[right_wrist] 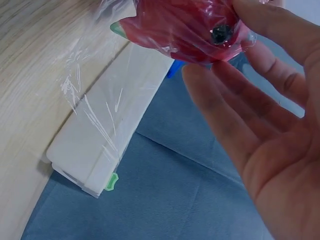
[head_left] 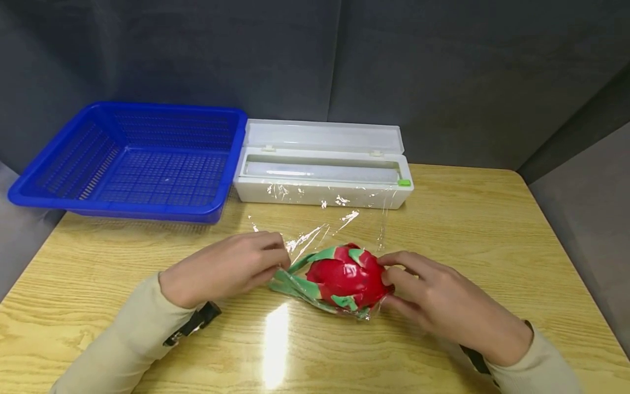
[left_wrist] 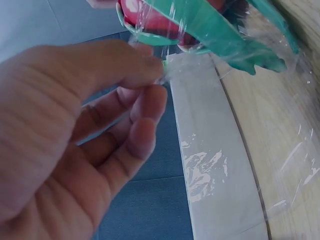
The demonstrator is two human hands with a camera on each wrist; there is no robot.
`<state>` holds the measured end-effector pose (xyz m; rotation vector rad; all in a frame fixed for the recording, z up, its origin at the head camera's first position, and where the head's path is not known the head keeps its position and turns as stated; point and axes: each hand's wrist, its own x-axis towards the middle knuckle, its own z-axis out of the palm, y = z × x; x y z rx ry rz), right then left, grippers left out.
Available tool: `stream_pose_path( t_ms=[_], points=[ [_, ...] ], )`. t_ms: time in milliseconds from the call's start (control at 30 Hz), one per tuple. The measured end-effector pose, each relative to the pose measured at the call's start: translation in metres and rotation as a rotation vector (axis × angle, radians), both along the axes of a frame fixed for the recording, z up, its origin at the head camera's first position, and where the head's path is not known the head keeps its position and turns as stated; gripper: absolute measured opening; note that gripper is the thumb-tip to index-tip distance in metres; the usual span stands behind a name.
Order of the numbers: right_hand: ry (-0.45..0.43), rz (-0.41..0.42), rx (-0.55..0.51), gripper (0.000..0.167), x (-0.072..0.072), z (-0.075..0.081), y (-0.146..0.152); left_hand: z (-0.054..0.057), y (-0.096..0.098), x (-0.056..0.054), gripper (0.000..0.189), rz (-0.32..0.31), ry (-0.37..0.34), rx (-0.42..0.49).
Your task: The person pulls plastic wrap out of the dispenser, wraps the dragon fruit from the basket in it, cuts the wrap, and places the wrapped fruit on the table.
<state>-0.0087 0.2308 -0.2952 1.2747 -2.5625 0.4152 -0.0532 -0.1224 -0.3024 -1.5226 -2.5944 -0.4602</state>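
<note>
Dark creased cloth [head_left: 221,54] across the back of the room, top of frame. Pale wood-grain surface [head_left: 472,219] below it, glossy, light streak bottom centre. Upper left: blue plastic basket [head_left: 143,208], slatted walls, flared rim. Upper centre: long white plastic box [head_left: 305,191], lid up, pale roll [head_left: 322,171] inside. Clear film [head_left: 307,236] stretches from it toward me, wrinkled; I can't trace its edges. Right hand [head_left: 443,298] holds the fruit's right end, fingers around it; left hand [head_left: 231,268] pinches film, fingertips mostly hidden from above. Red dragon fruit [head_left: 351,276], shiny, green-tipped scales, lower centre, underside hidden. Small green clip [head_left: 404,183] at the box's right.
</note>
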Motion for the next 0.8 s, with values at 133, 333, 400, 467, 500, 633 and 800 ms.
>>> stream_pose_path(
  t_ms=[133, 333, 400, 467, 500, 633, 800],
  points=[
    [-0.051, -0.013, 0.036, 0.047, -0.001, -0.001, 0.0, -0.001, 0.0, -0.001, 0.014, 0.003, -0.002, 0.017],
    [-0.14, -0.042, 0.094, 0.087, 0.0, -0.004, -0.003, 0.0, -0.002, -0.002, 0.016, -0.012, -0.025, 0.032],
    [-0.165, -0.05, 0.104, 0.089, 0.0, -0.004, -0.004, 0.002, -0.003, -0.001, 0.015, -0.011, -0.027, 0.03],
    [-0.18, -0.049, 0.106, 0.087, 0.0, -0.004, -0.004, 0.004, -0.005, -0.001, 0.013, -0.007, -0.023, 0.029],
    [-0.187, -0.048, 0.105, 0.086, 0.0, -0.004, -0.004, 0.005, -0.005, -0.001, 0.012, -0.005, -0.019, 0.03],
    [-0.167, -0.034, 0.095, 0.084, -0.001, -0.005, -0.004, 0.01, -0.007, 0.0, 0.008, -0.002, 0.005, 0.045],
    [-0.117, -0.012, 0.079, 0.084, -0.002, -0.007, -0.003, 0.015, -0.009, 0.002, 0.01, -0.006, 0.061, 0.064]
  ],
)
